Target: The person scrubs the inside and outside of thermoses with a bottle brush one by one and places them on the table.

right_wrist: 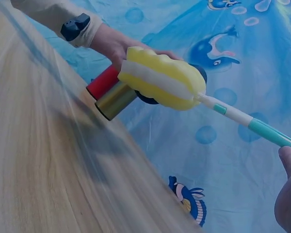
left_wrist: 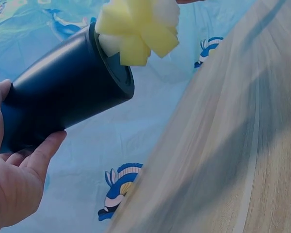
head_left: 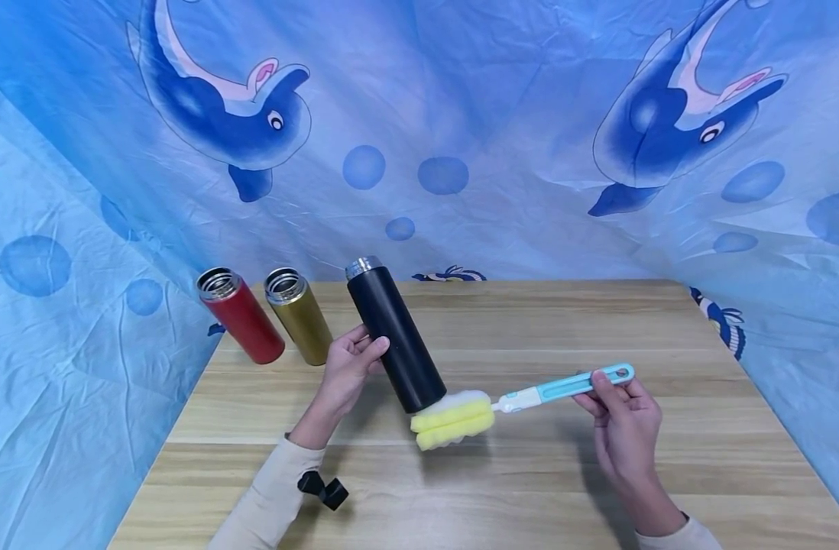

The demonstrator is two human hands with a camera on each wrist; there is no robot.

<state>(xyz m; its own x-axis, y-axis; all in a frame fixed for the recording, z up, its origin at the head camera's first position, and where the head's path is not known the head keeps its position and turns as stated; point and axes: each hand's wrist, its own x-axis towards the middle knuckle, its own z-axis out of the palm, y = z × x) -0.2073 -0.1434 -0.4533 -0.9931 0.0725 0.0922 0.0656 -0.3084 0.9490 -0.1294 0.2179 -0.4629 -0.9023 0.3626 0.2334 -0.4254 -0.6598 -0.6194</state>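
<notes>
My left hand [head_left: 347, 370] grips a black flask [head_left: 395, 336] around its side, holding it tilted above the table with its steel mouth pointing up and away. In my right hand [head_left: 626, 424] is a bottle brush [head_left: 553, 388], pinched by its turquoise and white handle. Its yellow and white sponge head [head_left: 454, 420] is at the flask's base. In the left wrist view the sponge [left_wrist: 138, 29] overlaps the rim of the flask's flat bottom [left_wrist: 119, 73] and appears to touch it. The right wrist view shows the sponge [right_wrist: 160, 77] hiding most of the flask.
A red flask [head_left: 241, 315] and a gold flask [head_left: 299, 317], both without lids, stand at the table's back left. The wooden table [head_left: 529, 489] ends at a blue curtain [head_left: 516, 214] printed with dolphins. A black device [head_left: 323, 489] is strapped to the left wrist.
</notes>
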